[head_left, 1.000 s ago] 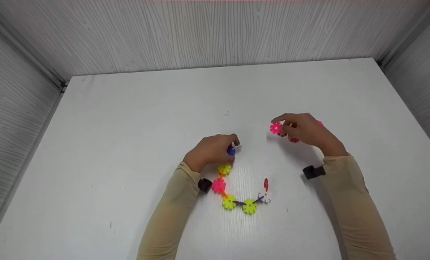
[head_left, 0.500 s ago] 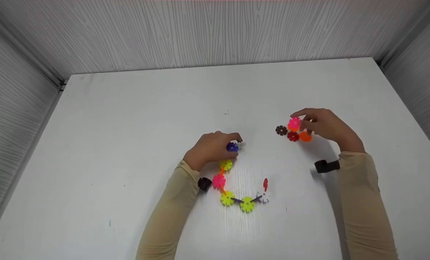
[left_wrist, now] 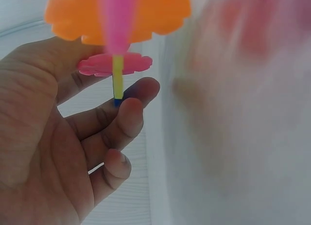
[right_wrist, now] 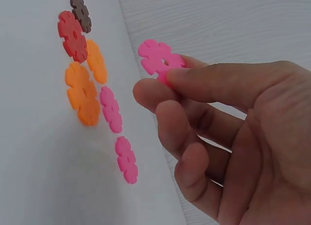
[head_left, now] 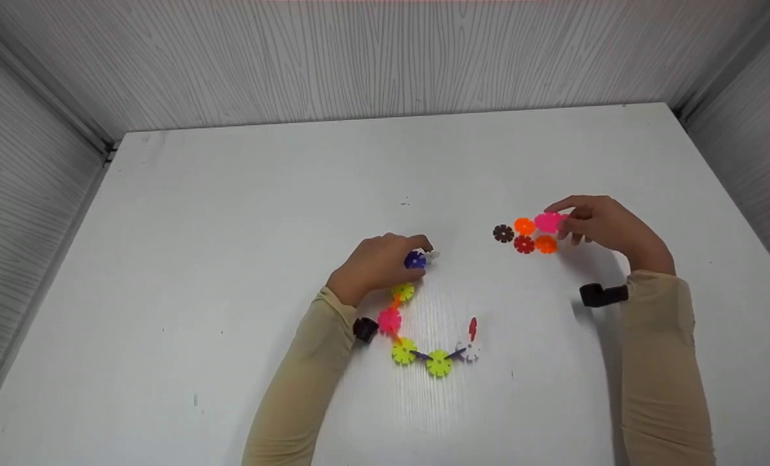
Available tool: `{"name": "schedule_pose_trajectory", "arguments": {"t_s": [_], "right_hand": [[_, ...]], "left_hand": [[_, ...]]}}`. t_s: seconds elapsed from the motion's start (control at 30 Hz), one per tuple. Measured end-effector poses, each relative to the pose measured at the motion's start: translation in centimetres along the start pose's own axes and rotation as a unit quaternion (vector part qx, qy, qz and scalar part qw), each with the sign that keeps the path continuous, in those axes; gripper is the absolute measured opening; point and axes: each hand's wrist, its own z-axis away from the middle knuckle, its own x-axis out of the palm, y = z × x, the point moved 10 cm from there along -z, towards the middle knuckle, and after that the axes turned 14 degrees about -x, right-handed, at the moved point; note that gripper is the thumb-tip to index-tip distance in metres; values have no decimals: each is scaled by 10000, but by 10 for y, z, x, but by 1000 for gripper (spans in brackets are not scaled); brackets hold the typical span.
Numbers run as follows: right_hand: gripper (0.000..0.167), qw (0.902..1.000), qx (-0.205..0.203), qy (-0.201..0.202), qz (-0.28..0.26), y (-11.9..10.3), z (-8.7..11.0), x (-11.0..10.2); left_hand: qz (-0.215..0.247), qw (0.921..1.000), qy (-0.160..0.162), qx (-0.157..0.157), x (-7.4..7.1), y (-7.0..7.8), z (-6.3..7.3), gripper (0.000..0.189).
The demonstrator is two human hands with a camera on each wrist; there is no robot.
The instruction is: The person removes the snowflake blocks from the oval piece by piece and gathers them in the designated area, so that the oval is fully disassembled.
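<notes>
My left hand (head_left: 382, 268) pinches the blue notched disc (head_left: 415, 260) at the upper end of a chain of interlocking plastic snowflake discs. A white disc (head_left: 431, 256) sticks out beyond its fingertips. Down the chain come a yellow disc (head_left: 403, 291), a pink one and more, curving to a white disc (head_left: 469, 351) and an upright red disc (head_left: 473, 329). My right hand (head_left: 602, 223) pinches a loose pink disc (right_wrist: 154, 55) between thumb and forefinger, its other fingers curled. That disc is held above two pink discs on the table, the nearer being a pink disc (right_wrist: 127, 159).
Beside the right hand lie loose discs: a brown disc (head_left: 503, 233), a red disc (head_left: 524, 244), an orange disc (head_left: 524, 226) and another orange disc (head_left: 545, 244). The white table (head_left: 230, 194) ends at a wood-grain panel (head_left: 372, 65) behind.
My right hand has moved right across the loose discs with the pink disc, uncovering the brown, red and orange ones. The left hand and chain have shifted up slightly.
</notes>
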Motion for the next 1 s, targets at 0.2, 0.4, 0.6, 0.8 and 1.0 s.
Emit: {"name": "schedule_pose_trajectory", "arguments": {"t_s": [0.2,0.4,0.6,0.8,1.0], "right_hand": [[35,9996,195,-206,28,13,5,1],[38,9983,476,-336,-86,27,9,3],[41,9971,592,-351,-311,35,12,2],[42,9966,659,-381,-326,45,16,1],[41,9963,634,-419,-408,47,15,3]], "left_hand": [[29,10000,-3,-6,0,0,1,39],[24,10000,28,29,0,0,1,38],[-12,9996,191,201,-1,1,2,36],[22,9997,203,156,-2,0,0,36],[6,9998,186,100,-1,-1,-3,38]]}}
